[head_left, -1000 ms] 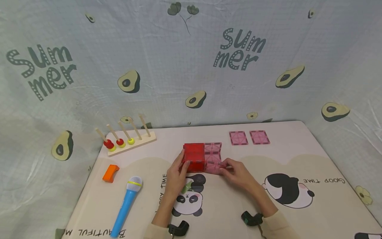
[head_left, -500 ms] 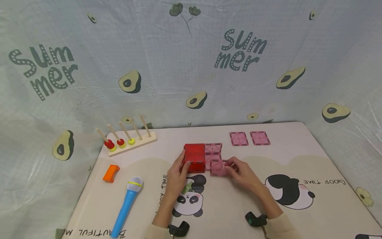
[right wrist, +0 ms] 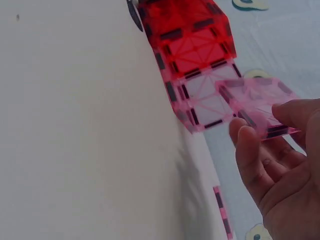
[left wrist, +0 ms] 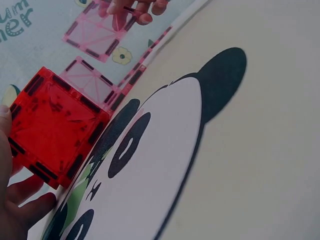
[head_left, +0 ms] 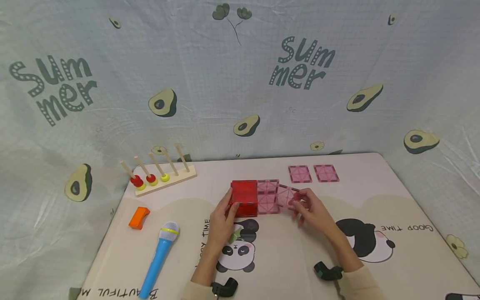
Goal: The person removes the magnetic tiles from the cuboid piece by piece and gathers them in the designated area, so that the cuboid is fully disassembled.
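Observation:
A box of see-through red magnetic tiles (head_left: 244, 192) stands mid-table, and my left hand (head_left: 222, 218) grips its left side, the thumb at its front corner. Joined to the box's right side are pink magnetic tiles (head_left: 268, 203), one lying flat and another standing up at the back. In the right wrist view, my right hand (right wrist: 295, 170) pinches a loose pink magnetic tile (right wrist: 257, 102) between thumb and fingers. That tile is tilted, its left edge right at the right edge of the joined pink tiles in the head view.
Two more pink tiles (head_left: 326, 173) lie at the back right. On the left are a wooden peg stand (head_left: 176, 178) with red and yellow beads, an orange arch block (head_left: 138, 218) and a blue toy microphone (head_left: 159, 258). A printed cloth (head_left: 210, 83) hangs behind the table.
My right hand has drawn the pink tile away from the front of the joined tiles and carried it round to their right side. The left hand keeps its hold on the red box.

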The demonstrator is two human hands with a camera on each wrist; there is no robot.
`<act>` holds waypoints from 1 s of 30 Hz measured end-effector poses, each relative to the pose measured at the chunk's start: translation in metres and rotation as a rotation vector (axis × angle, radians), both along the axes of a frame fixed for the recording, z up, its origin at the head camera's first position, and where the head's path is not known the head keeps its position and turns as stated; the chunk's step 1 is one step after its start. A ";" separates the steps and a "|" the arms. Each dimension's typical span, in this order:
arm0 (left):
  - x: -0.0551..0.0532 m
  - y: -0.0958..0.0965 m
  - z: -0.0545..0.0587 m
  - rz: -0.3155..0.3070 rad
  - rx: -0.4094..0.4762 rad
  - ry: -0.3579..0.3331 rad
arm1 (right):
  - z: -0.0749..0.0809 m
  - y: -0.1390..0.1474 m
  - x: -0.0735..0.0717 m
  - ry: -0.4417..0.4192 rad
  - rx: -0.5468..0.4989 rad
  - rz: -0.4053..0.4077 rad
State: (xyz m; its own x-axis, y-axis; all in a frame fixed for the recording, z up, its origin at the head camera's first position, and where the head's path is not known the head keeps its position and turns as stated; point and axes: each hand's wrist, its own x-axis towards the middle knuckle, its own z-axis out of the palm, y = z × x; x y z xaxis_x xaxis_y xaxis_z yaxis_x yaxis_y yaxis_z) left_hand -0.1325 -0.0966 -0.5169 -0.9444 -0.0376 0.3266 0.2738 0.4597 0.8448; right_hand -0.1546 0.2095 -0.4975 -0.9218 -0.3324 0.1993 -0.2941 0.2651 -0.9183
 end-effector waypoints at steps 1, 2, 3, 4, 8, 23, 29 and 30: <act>0.000 0.000 0.000 0.000 0.000 -0.002 | 0.001 0.002 0.000 0.003 -0.011 -0.013; 0.000 0.000 0.000 0.000 -0.001 -0.003 | 0.002 0.004 -0.001 0.008 -0.017 -0.029; 0.000 0.000 0.000 0.002 -0.003 -0.004 | 0.002 0.006 -0.001 0.014 -0.018 -0.049; 0.000 0.000 0.000 0.002 -0.003 -0.005 | 0.003 0.008 -0.002 0.021 -0.019 -0.075; 0.000 0.000 0.000 0.008 -0.007 -0.005 | 0.006 0.016 -0.005 0.061 -0.036 -0.178; 0.001 0.001 0.001 -0.002 0.013 0.011 | 0.018 0.076 -0.031 0.062 -0.194 -0.553; 0.001 0.000 0.001 0.002 0.006 0.000 | 0.019 0.103 -0.044 0.014 -0.093 -0.670; 0.001 0.000 0.001 0.003 0.005 -0.003 | 0.019 0.106 -0.047 0.004 -0.089 -0.681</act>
State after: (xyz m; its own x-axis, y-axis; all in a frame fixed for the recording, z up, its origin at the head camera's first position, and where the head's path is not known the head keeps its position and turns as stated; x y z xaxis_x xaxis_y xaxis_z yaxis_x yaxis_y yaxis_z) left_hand -0.1315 -0.0971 -0.5161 -0.9451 -0.0423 0.3240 0.2702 0.4563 0.8478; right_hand -0.2018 0.3159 -0.4784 -0.9187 0.3392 0.2026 -0.0919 0.3153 -0.9445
